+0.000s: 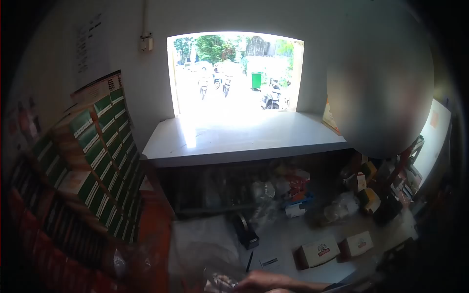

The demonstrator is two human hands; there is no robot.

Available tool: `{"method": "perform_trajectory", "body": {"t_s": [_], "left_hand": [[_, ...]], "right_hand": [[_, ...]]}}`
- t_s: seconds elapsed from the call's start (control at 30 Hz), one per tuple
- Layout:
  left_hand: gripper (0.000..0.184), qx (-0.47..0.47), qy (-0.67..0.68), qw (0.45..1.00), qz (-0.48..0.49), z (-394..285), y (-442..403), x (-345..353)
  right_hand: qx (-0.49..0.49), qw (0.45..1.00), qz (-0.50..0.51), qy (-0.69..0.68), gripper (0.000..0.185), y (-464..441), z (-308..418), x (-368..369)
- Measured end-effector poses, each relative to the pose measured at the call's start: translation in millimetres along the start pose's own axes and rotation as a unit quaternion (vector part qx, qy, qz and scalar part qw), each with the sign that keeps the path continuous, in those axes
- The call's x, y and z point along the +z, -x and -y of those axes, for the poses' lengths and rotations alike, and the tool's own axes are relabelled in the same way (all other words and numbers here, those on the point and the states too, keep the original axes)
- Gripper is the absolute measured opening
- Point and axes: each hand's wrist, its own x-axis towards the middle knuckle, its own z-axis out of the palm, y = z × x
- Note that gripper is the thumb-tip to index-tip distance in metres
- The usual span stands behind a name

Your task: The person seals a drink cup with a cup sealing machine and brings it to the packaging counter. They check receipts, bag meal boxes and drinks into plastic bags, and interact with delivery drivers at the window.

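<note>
Seemingly mid-handling: your right hand at the clear plastic bag, near the dark pen. Grip unclear; left hand not made out. Bag open or closed, can't tell.

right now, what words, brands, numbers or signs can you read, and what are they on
No text here is sharp enough to quote.
Two pale boxes: red-banded logo, too small and blurred.
Green boxes: white lettering, too blurred.
Wall sheet: lines of print, too faint.
Slip on the table: dark print, too small.
</note>
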Motion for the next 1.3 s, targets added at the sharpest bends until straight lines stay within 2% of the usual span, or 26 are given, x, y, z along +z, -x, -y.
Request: {"method": "perform_trajectory", "body": {"t_s": [0.07, 0.13, 0.2, 0.27, 0.3, 0.33, 0.4, 0.43, 0.47, 0.53, 0.57, 0.63, 0.67, 0.7, 0.77, 0.83, 0.87, 0.9, 0.93, 0.97, 1.0, 1.03, 1.07, 1.1, 1.17, 1.3], "left_hand": [[0.044, -0.128, 0.071, 0.969, 0.2, -17, 24, 24], [0.038, -0.136, 0.044, 0.956, 0.257, -37, 35, 54], [0.033, -0.092, -0.008, 0.963, 0.251, -72, 58, 78], [0.038, 0.007, -0.04, 0.964, 0.264, -137, 102, 78], [0.043, 0.099, -0.073, 0.952, 0.28, -156, 122, 81], [0.043, 0.097, -0.076, 0.953, 0.277, -149, 133, 95], [0.048, 0.175, 0.064, 0.858, 0.479, -133, 158, 128], [0.049, 0.161, 0.089, 0.835, 0.519, -129, 167, 131], [0.05, 0.14, 0.086, 0.829, 0.534, -144, 176, 122], [0.052, 0.115, 0.075, 0.821, 0.554, -166, 194, 103], [0.053, 0.111, 0.068, 0.817, 0.561, -175, 202, 96], [0.055, 0.105, 0.051, 0.81, 0.574, -187, 215, 82], [0.057, 0.099, 0.046, 0.807, 0.58, -193, 220, 74], [0.058, 0.098, 0.041, 0.806, 0.582, -198, 223, 65], [0.06, 0.11, 0.024, 0.807, 0.579, -199, 222, 47], [0.06, 0.143, -0.007, 0.81, 0.569, -179, 205, 33], [0.058, 0.121, -0.014, 0.823, 0.555, -152, 193, 32], [0.053, -0.011, -0.079, 0.858, 0.507, -128, 184, 33], [0.046, 0.168, -0.256, 0.904, 0.298, -95, 179, 44], [0.046, 0.148, -0.251, 0.905, 0.309, -70, 188, 46], [0.04, 0.214, -0.283, 0.919, 0.172, -64, 197, 52], [0.034, 0.285, -0.312, 0.906, 0.029, -64, 203, 58], [0.025, 0.201, -0.206, 0.957, 0.044, -72, 229, 63], [0.022, 0.117, -0.177, 0.972, 0.099, -82, 252, 66], [0.026, -0.004, -0.052, 0.99, 0.129, -84, 283, 76], [0.022, 0.044, -0.049, 0.988, 0.142, -92, 303, 88]], "right_hand": [[0.0, 0.998, -0.019, -0.066, 0.037, 32, 15, 20], [-0.006, 0.991, -0.095, -0.09, 0.046, 63, 28, 30], [-0.026, 0.976, -0.194, -0.096, 0.055, 96, 40, 30], [-0.051, 0.95, -0.291, -0.099, 0.065, 129, 48, 24], [-0.065, 0.935, -0.332, -0.104, 0.07, 144, 47, 22], [-0.078, 0.921, -0.365, -0.114, 0.076, 155, 45, 22], [-0.085, 0.905, -0.391, -0.143, 0.086, 173, 34, 23], [-0.073, 0.91, -0.369, -0.175, 0.091, 183, 24, 19], [-0.009, 0.931, -0.258, -0.26, 0.087, 200, 13, 8], [0.095, 0.955, -0.106, -0.258, 0.058, 214, 21, -5], [0.098, 0.954, -0.103, -0.262, 0.058, 218, 10, -1], [0.006, 0.975, 0.064, -0.213, 0.039, 220, -16, 13], [0.024, 0.962, -0.007, -0.271, 0.034, 229, -11, 22], [0.032, 0.955, -0.007, -0.294, 0.034, 233, -7, 23], [-0.027, 0.921, -0.022, -0.389, 0.026, 242, -2, 27], [0.018, 0.906, -0.049, -0.421, 0.019, 249, 1, 55], [0.049, 0.907, -0.057, -0.414, 0.018, 251, -6, 71], [0.081, 0.908, -0.062, -0.405, 0.017, 254, -9, 87], [0.159, 0.916, -0.061, -0.362, 0.014, 250, -9, 103], [0.173, 0.908, -0.058, -0.378, 0.014, 248, -7, 119], [0.199, 0.902, -0.1, -0.369, 0.014, 245, -4, 132], [0.218, 0.898, -0.148, -0.353, 0.014, 238, 0, 139], [0.274, 0.849, -0.214, -0.398, 0.018, 232, 17, 141], [0.28, 0.844, -0.214, -0.404, 0.018, 231, 19, 150], [0.337, 0.825, -0.249, -0.38, 0.021, 230, 22, 163], [0.336, 0.825, -0.224, -0.395, 0.026, 196, 58, 182]]}}
